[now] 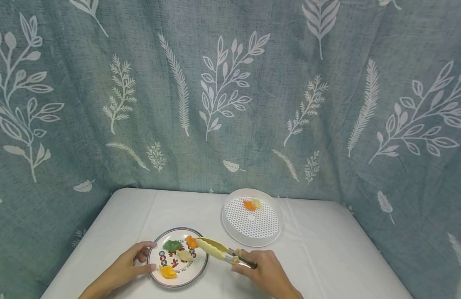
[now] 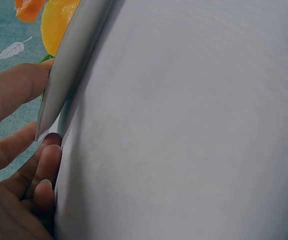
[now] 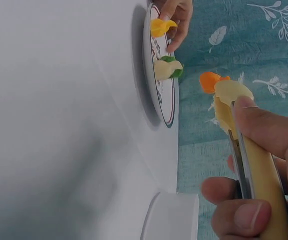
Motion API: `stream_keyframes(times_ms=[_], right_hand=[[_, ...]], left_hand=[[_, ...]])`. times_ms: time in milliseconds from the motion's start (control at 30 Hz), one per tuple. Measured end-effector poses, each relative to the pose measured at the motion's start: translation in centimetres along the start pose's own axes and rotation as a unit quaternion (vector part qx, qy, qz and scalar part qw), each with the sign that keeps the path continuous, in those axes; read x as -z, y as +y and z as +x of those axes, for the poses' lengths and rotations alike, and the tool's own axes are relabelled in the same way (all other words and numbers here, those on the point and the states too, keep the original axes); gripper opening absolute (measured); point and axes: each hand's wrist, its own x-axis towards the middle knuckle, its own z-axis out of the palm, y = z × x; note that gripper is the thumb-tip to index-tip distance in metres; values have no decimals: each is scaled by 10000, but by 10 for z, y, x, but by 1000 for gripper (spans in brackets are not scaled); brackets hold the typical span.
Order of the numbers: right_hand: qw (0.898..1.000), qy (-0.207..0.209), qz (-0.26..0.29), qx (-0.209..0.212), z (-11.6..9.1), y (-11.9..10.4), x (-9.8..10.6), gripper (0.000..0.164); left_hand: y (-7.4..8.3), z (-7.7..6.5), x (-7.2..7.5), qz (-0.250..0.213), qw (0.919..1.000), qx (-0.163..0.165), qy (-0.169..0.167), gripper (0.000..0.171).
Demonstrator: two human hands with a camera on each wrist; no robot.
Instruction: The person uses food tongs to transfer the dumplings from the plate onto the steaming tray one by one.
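My left hand (image 1: 131, 263) holds the near-left rim of a white plate (image 1: 182, 280) with a dark ringed border and a printed pattern. The left wrist view shows its thumb and a fingertip at the plate's edge. On the plate lie a green (image 1: 172, 246), a cream (image 1: 185, 255) and a yellow (image 1: 167, 271) folded, dumpling-like piece. My right hand (image 1: 262, 268) grips metal tongs (image 1: 230, 254) with pale yellow tips. An orange piece (image 3: 211, 82) is at the tips of the tongs, raised above the plate in the right wrist view.
A round white tray (image 1: 253, 238) with a perforated base stands at the back, right of the plate. An orange piece (image 1: 249, 205) and a cream piece (image 1: 257, 203) lie in it. Patterned teal curtains (image 1: 230, 158) enclose the white-covered table (image 1: 327, 249) at the back and sides.
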Motion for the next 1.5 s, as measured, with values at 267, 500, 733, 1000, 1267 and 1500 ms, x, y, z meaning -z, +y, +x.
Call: stream_keyframes(times_ms=[267, 500, 733, 1000, 1267, 1500], right_hand=[[9977, 339, -420, -412, 2, 10, 17, 56], [9918, 830, -713, -666, 4, 30, 27, 59], [9871, 986, -894, -887, 9, 48, 30, 52], [9817, 1242, -1100, -933, 15, 63, 37, 54], [9796, 1140, -1210, -1130, 23, 79, 42, 56], [9746, 1156, -1372, -1344, 35, 95, 45, 55]], left_hand=[[0, 0, 0, 31, 10000, 57, -18, 77], [2, -1, 0, -10, 10000, 86, -22, 76], [1, -2, 1, -179, 9996, 213, -88, 79], [1, -1, 2, -185, 9997, 139, -104, 78], [0, 0, 2, -157, 9997, 132, -94, 78], [0, -1, 2, -146, 9998, 79, -97, 76]])
